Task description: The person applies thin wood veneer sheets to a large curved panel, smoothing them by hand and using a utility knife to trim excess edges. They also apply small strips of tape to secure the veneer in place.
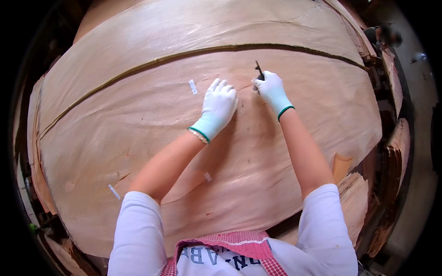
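Observation:
A large, pale tan wood veneer sheet spreads out under both my hands. My left hand, in a white knit glove with a green cuff, rests on or just above the sheet, palm down with its fingers stretched forward. To its right, my right hand, gloved the same way, is closed around a slim black tool. The tool's narrow end points away from me; I cannot make out its exact kind. A small white tape strip sticks to the veneer left of my left fingers.
Another white strip lies at the lower left, with a fainter one nearer the middle. Beyond my hands, a raised, curved veneer edge crosses the sheet. Ragged stacked veneer lines the right side, and a small orange-tan piece lies near my right elbow.

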### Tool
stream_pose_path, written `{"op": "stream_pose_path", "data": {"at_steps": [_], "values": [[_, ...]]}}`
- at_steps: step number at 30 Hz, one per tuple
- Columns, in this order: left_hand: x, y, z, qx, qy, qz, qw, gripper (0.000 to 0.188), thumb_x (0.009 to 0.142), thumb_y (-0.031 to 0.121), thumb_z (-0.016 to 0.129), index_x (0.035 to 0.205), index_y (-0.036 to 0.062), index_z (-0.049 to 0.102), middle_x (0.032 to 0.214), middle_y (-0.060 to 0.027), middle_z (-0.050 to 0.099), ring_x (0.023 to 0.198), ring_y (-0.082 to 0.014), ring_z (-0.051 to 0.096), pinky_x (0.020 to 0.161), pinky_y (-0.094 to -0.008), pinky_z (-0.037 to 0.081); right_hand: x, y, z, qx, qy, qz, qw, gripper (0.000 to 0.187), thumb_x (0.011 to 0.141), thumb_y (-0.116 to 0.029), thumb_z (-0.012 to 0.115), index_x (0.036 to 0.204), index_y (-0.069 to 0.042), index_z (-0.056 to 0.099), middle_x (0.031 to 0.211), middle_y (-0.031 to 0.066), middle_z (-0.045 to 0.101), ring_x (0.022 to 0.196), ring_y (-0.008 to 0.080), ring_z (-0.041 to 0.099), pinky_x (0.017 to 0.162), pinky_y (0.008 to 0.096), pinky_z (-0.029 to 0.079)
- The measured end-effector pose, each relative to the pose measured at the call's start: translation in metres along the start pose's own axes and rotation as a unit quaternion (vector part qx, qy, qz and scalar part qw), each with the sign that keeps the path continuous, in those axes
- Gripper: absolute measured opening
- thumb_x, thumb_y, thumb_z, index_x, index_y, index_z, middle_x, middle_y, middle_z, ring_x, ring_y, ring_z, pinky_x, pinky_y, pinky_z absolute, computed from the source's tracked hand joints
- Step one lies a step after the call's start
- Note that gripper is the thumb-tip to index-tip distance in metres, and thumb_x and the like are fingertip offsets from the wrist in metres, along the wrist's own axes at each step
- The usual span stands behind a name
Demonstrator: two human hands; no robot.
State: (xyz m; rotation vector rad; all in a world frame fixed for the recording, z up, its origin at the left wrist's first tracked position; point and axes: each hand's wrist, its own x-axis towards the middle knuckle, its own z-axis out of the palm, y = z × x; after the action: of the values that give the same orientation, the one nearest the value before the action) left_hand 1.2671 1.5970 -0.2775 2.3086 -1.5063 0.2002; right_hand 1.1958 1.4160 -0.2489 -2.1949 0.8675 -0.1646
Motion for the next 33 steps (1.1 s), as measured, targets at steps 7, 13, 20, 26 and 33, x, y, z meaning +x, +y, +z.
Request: {"op": "stream_pose_path", "data": {"at_steps": [7, 13, 20, 26, 33], "values": [[0.098, 0.028, 0.004, -0.150, -0.203, -0.111, 0.961, 0.039, 0.093, 0.015, 0.049, 0.131, 0.0090, 0.051, 0.114, -0.0202, 0.066, 0.106, -0.0397, 0.061, 0.090, -0.0475, 0.049, 0.027, 0.015, -0.024, -0.082, -0.057, 0.145, 0.984, 0.041, 0.078, -0.035, 0.073, 0.087, 0.004, 0.065, 0.073, 0.0197, 0.068, 0.069, 0.0319, 0.068, 0.065, 0.0395, 0.053], [0.005, -0.044, -0.061, -0.325, 0.136, -0.190, 0.916, 0.044, 0.094, 0.005, 0.050, 0.138, 0.0039, 0.051, 0.133, -0.0137, 0.060, 0.125, -0.0235, 0.055, 0.109, -0.0357, 0.039, -0.098, 0.115, -0.096, 0.239, 0.102, 0.166, 0.951, 0.031, 0.092, -0.035, 0.066, 0.090, -0.004, 0.061, 0.075, 0.0072, 0.066, 0.055, 0.0099, 0.056, 0.047, 0.0243, 0.043], [-0.343, -0.059, -0.167, -0.214, 0.157, -0.484, 0.833, 0.041, 0.102, 0.011, 0.042, 0.140, -0.0043, 0.044, 0.137, -0.0172, 0.053, 0.126, -0.0244, 0.052, 0.105, -0.0369, 0.043, -0.379, 0.386, -0.257, 0.081, 0.473, 0.345, 0.807, 0.036, 0.095, -0.033, 0.055, 0.080, -0.002, 0.065, 0.065, 0.0065, 0.063, 0.057, 0.0214, 0.060, 0.056, 0.0357, 0.052], [-0.465, -0.039, -0.195, -0.204, 0.203, -0.464, 0.838, 0.038, 0.101, 0.006, 0.042, 0.137, -0.0056, 0.046, 0.131, -0.0178, 0.056, 0.121, -0.0258, 0.055, 0.104, -0.0366, 0.042, -0.436, 0.432, -0.285, 0.080, 0.591, 0.254, 0.761, 0.036, 0.097, -0.028, 0.052, 0.104, 0.006, 0.061, 0.086, 0.0162, 0.068, 0.066, 0.0265, 0.063, 0.058, 0.0398, 0.048], [-0.304, 0.047, -0.210, -0.286, 0.228, -0.287, 0.885, 0.034, 0.097, -0.004, 0.044, 0.129, -0.0057, 0.054, 0.118, -0.0136, 0.063, 0.112, -0.0218, 0.061, 0.100, -0.0355, 0.046, -0.307, 0.213, -0.203, 0.296, 0.449, 0.172, 0.825, 0.029, 0.098, -0.034, 0.055, 0.103, -0.007, 0.067, 0.070, -0.0024, 0.053, 0.055, 0.0088, 0.048, 0.049, 0.0281, 0.040]]}}
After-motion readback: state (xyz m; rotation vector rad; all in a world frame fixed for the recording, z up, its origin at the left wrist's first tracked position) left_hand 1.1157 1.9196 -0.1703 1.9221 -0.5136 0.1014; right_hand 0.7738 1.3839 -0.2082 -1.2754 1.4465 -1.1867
